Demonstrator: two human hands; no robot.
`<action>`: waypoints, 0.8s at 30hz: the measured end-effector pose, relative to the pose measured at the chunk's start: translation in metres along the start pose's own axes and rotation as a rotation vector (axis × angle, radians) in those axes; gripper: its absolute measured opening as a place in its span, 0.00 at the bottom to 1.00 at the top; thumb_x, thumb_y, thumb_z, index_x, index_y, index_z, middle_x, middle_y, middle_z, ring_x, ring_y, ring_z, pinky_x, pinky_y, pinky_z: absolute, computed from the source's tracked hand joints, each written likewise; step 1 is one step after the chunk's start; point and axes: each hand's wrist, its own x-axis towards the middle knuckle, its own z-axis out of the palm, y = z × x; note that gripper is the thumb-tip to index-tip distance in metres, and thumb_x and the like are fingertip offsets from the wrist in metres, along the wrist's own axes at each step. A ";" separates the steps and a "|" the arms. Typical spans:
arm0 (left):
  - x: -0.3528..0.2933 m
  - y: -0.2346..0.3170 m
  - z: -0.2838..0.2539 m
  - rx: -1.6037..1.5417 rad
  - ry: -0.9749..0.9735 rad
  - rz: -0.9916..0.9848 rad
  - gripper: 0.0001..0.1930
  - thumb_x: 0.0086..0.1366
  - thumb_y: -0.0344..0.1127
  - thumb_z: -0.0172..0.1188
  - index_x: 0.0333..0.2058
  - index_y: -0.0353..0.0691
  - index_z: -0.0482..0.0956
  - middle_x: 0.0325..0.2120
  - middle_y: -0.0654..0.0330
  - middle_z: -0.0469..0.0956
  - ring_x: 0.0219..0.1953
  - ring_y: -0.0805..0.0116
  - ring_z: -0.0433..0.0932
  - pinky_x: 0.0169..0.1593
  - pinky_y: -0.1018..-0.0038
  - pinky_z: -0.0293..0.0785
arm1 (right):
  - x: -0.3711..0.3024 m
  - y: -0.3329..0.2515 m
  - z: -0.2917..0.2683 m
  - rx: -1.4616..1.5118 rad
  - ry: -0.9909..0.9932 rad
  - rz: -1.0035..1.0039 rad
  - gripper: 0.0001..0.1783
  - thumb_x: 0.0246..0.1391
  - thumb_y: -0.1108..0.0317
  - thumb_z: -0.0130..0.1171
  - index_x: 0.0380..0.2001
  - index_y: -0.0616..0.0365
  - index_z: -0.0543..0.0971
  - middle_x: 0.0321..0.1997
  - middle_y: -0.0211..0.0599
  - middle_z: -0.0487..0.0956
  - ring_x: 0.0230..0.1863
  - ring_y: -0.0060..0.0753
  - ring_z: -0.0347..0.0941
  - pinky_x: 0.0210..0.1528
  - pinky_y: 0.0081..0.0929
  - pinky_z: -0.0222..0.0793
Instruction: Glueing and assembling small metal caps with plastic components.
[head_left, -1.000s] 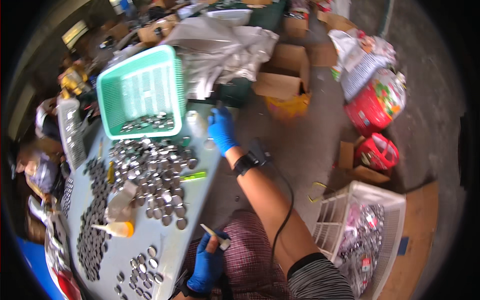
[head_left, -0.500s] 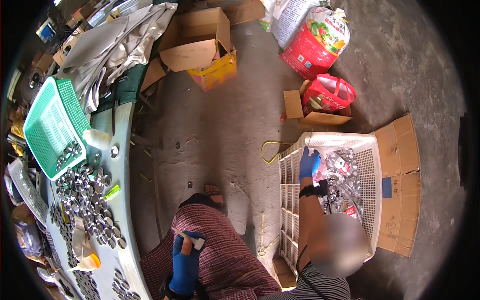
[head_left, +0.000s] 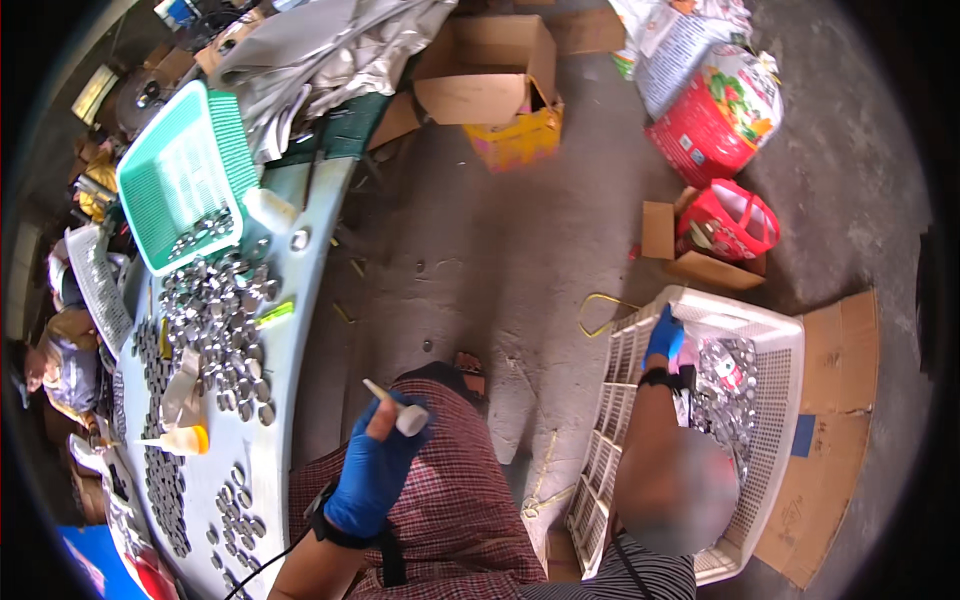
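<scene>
My left hand (head_left: 375, 475), in a blue glove, is raised over my lap in its checked cloth (head_left: 470, 480). Its fingers are closed around a white nozzle-like piece (head_left: 410, 418) with a long thin tip; the rest of it is hidden. My right hand (head_left: 663, 336), also blue-gloved, reaches to the far left corner of a white plastic crate (head_left: 775, 325), at its rim. Blur hides whether those fingers grip anything. Inside the crate lie many clear, shiny small pieces (head_left: 740, 410) with red-and-white labels among them. Something pink shows beside the right hand.
On the left table (head_left: 310, 330) are scattered round metal pieces (head_left: 215, 310), a green basket (head_left: 245, 150), a nozzle bottle (head_left: 185, 440) and a bright green item (head_left: 275, 314). Cardboard boxes (head_left: 500, 95), a red bag (head_left: 730, 220) and filled sacks (head_left: 715, 115) stand on the floor. Another person (head_left: 75, 350) is at far left.
The view has swung, so the scene sits further right and the table higher. My left hand has lifted, with more forearm showing, still holding the white piece. My right hand stays at the crate.
</scene>
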 end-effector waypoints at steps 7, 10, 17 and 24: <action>-0.002 -0.008 -0.030 -0.252 0.102 -0.050 0.12 0.68 0.43 0.53 0.39 0.41 0.74 0.34 0.62 0.75 0.38 0.68 0.74 0.45 0.71 0.72 | -0.050 -0.100 -0.044 -0.339 -0.146 0.055 0.24 0.62 0.53 0.43 0.37 0.61 0.81 0.35 0.48 0.82 0.34 0.46 0.78 0.41 0.32 0.74; 0.017 -0.016 0.000 -0.735 -0.152 -0.426 0.11 0.67 0.42 0.54 0.37 0.41 0.75 0.33 0.63 0.76 0.37 0.67 0.75 0.44 0.70 0.72 | 0.065 0.026 -0.114 0.092 0.090 -0.204 0.16 0.61 0.66 0.44 0.37 0.59 0.81 0.36 0.46 0.81 0.37 0.37 0.76 0.42 0.30 0.70; -0.003 0.015 -0.019 -0.942 -0.135 -0.446 0.11 0.66 0.43 0.55 0.36 0.42 0.76 0.33 0.60 0.79 0.38 0.64 0.78 0.42 0.68 0.73 | -0.108 -0.105 -0.132 0.524 -0.413 -0.336 0.11 0.58 0.72 0.47 0.42 0.63 0.74 0.31 0.27 0.70 0.30 0.20 0.65 0.34 0.17 0.63; -0.038 0.039 -0.031 -0.906 -0.166 -0.244 0.13 0.66 0.46 0.54 0.37 0.42 0.73 0.31 0.62 0.76 0.36 0.68 0.76 0.42 0.72 0.75 | -0.329 -0.286 -0.298 0.383 -0.778 -1.004 0.10 0.46 0.77 0.60 0.35 0.54 0.79 0.29 0.34 0.70 0.27 0.29 0.70 0.29 0.25 0.65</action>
